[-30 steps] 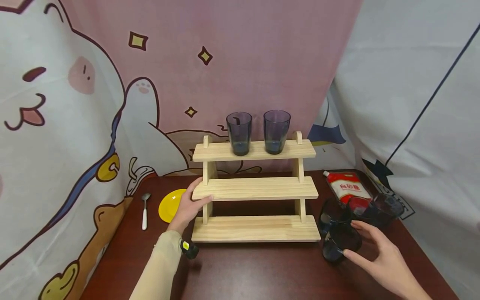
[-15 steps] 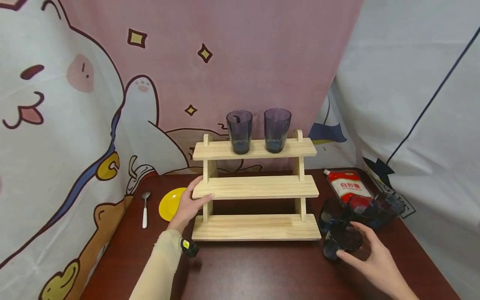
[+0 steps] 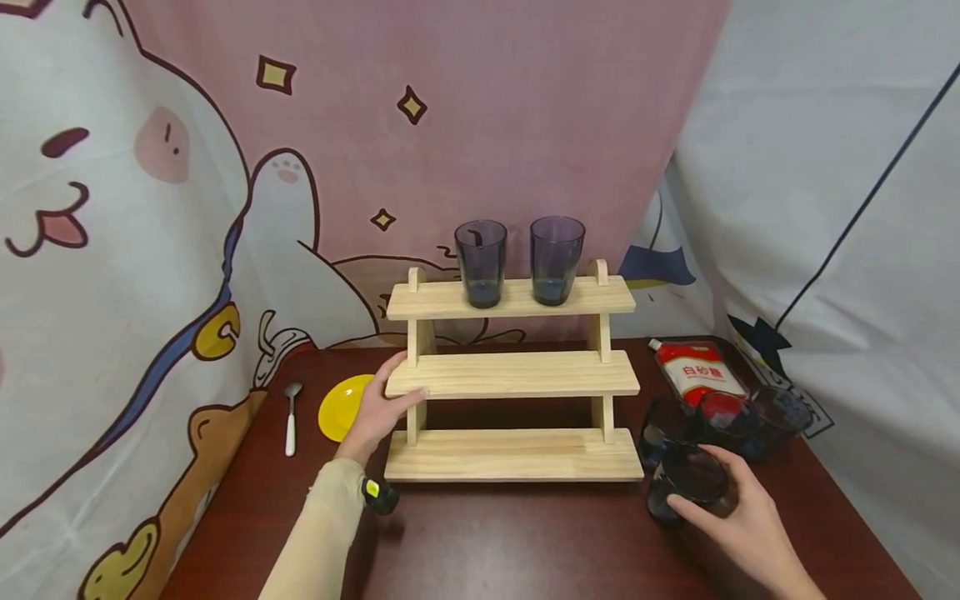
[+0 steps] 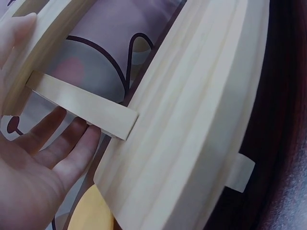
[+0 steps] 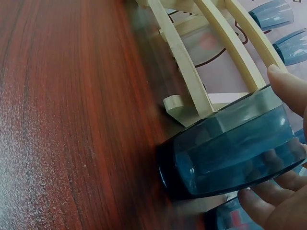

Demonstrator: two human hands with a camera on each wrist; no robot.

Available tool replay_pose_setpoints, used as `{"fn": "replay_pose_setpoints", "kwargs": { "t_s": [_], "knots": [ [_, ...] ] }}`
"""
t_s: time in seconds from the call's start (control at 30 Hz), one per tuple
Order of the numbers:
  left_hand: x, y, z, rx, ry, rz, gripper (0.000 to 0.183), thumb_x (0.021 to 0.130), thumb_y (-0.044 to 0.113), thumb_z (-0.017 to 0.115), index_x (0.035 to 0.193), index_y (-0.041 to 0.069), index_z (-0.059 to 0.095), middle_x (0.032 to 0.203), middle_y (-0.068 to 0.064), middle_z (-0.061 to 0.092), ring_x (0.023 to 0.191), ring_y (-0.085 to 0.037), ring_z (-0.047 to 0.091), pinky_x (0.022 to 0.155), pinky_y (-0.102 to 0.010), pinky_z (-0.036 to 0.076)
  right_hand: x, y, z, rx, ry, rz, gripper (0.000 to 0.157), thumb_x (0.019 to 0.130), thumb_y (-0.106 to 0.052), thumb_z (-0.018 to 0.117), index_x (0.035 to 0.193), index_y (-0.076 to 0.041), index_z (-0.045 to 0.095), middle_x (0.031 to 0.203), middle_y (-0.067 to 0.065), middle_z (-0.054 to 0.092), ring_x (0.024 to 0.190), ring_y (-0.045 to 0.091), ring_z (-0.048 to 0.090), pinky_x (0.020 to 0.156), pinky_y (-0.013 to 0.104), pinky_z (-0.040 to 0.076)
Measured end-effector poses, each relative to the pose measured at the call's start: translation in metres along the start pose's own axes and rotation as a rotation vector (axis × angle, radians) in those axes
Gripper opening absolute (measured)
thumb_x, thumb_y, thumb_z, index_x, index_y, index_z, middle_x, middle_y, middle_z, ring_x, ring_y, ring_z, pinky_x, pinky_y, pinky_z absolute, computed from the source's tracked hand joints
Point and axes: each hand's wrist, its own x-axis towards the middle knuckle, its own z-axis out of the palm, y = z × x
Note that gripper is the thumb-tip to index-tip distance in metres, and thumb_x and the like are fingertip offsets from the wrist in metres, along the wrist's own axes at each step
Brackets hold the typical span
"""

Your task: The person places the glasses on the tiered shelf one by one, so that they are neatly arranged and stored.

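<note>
My left hand [image 3: 378,412] grips the left end of the middle board of a three-tier wooden display shelf [image 3: 513,375]. In the left wrist view, the fingers [image 4: 79,148] lie behind the upright and the thumb is on the board. My right hand [image 3: 750,517] holds a dark blue drinking glass [image 5: 230,148] near its rim, thumb on one side and fingers on the other. That glass stands upright on the table to the right of the shelf. Two like glasses, a left one [image 3: 482,262] and a right one [image 3: 557,260], stand on the top board.
Behind the held glass are more dark glasses [image 3: 780,412] and a red-and-white sugar pouch [image 3: 697,371] on a dark tray [image 3: 738,354]. A yellow plate [image 3: 337,412] and a white-handled spoon [image 3: 290,425] lie left on the brown table [image 3: 510,542]. A printed cloth [image 3: 562,125] hangs behind.
My right hand has moved slightly left and closed in around the glass, its thumb farther over the near side. My left hand keeps its grip on the shelf.
</note>
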Motion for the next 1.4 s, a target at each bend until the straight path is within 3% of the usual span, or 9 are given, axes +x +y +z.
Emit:
{"fn": "replay_pose_setpoints", "kwargs": {
  "t_s": [0.13, 0.3, 0.53, 0.83, 1.03, 1.27, 1.4],
  "knots": [
    [0.000, 0.000, 0.001, 0.003, 0.007, 0.031, 0.078, 0.092, 0.021, 0.085, 0.156, 0.038, 0.046, 0.153, -0.012, 0.052, 0.113, -0.030, 0.064, 0.092, -0.041, 0.057, -0.001, -0.001, 0.001, 0.017, 0.028, 0.004, 0.093, 0.079, -0.036, 0.095, 0.150, -0.005, 0.044, 0.129, 0.022, 0.064, 0.096, -0.020, 0.050, 0.073, 0.006, 0.047],
    [-0.001, -0.002, 0.001, 0.021, 0.008, 0.057, 0.076, 0.092, 0.026, 0.085, 0.156, 0.039, 0.046, 0.152, -0.010, 0.053, 0.116, -0.033, 0.064, 0.096, -0.044, 0.056, -0.004, -0.004, 0.000, -0.005, 0.060, 0.008, 0.092, 0.075, -0.035, 0.097, 0.148, -0.008, 0.048, 0.125, 0.019, 0.066, 0.091, -0.015, 0.054, 0.068, 0.011, 0.050],
    [-0.003, -0.004, -0.002, 0.044, 0.010, 0.031, 0.079, 0.090, 0.030, 0.086, 0.156, 0.041, 0.044, 0.156, -0.007, 0.049, 0.121, -0.034, 0.061, 0.099, -0.045, 0.054, -0.009, -0.024, -0.014, 0.075, 0.081, -0.019, 0.085, 0.077, -0.024, 0.097, 0.147, -0.012, 0.052, 0.121, 0.007, 0.066, 0.091, -0.005, 0.063, 0.068, 0.015, 0.053],
    [-0.004, 0.005, -0.001, 0.023, -0.013, -0.009, 0.082, 0.092, 0.022, 0.084, 0.161, 0.034, 0.041, 0.158, -0.012, 0.047, 0.120, -0.033, 0.062, 0.098, -0.044, 0.055, -0.002, -0.056, -0.024, 0.224, 0.021, -0.087, 0.083, 0.079, -0.012, 0.095, 0.149, -0.014, 0.051, 0.126, -0.015, 0.066, 0.104, -0.003, 0.066, 0.070, 0.023, 0.060],
    [-0.016, 0.026, 0.002, -0.002, -0.027, 0.002, 0.081, 0.092, 0.021, 0.085, 0.160, 0.028, 0.042, 0.154, -0.016, 0.050, 0.114, -0.028, 0.065, 0.094, -0.040, 0.056, 0.007, -0.074, -0.016, 0.289, 0.021, -0.141, 0.081, 0.078, -0.003, 0.093, 0.147, -0.010, 0.053, 0.126, -0.011, 0.068, 0.108, -0.002, 0.066, 0.077, 0.019, 0.057],
    [-0.005, 0.001, 0.003, 0.003, 0.009, 0.043, 0.077, 0.092, 0.026, 0.084, 0.156, 0.040, 0.044, 0.154, -0.009, 0.051, 0.117, -0.030, 0.063, 0.097, -0.042, 0.055, 0.022, -0.094, -0.001, 0.338, 0.015, -0.195, 0.078, 0.079, -0.002, 0.092, 0.146, -0.008, 0.054, 0.126, -0.005, 0.067, 0.111, 0.000, 0.064, 0.086, 0.013, 0.052],
    [-0.005, 0.001, 0.004, -0.004, 0.006, 0.029, 0.078, 0.093, 0.026, 0.084, 0.157, 0.040, 0.043, 0.155, -0.009, 0.050, 0.119, -0.030, 0.063, 0.098, -0.043, 0.055, 0.031, -0.105, 0.008, 0.376, -0.009, -0.204, 0.078, 0.079, -0.004, 0.092, 0.146, -0.009, 0.053, 0.127, 0.003, 0.066, 0.111, 0.004, 0.064, 0.087, 0.015, 0.052]
  ]
}}
